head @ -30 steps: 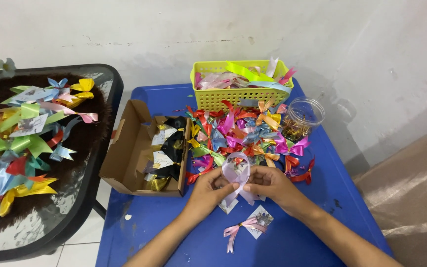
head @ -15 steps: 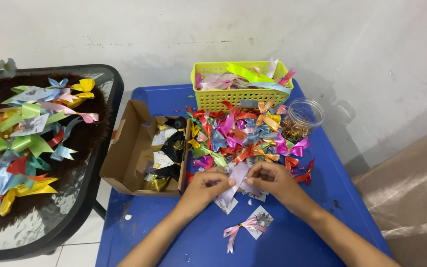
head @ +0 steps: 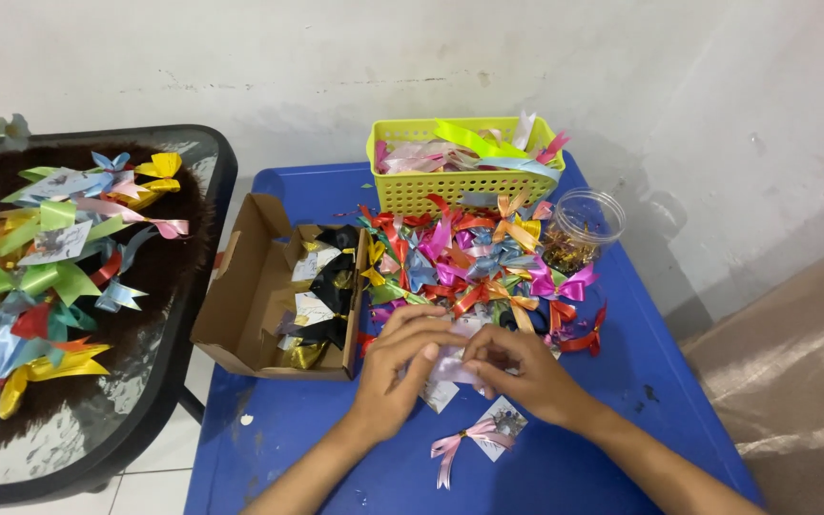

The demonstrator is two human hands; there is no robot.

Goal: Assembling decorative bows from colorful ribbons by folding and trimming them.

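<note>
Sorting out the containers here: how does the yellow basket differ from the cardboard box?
The yellow basket is perforated plastic and stands at the far end of the blue table; the cardboard box is plain brown, flaps open, at its left edge. The basket holds pale and green ribbon strips, the box mainly black and gold bows. Both are open-topped.

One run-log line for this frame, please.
left hand + right hand: pinching pale pink ribbon | on blue table | finished pink bow nearby
</note>
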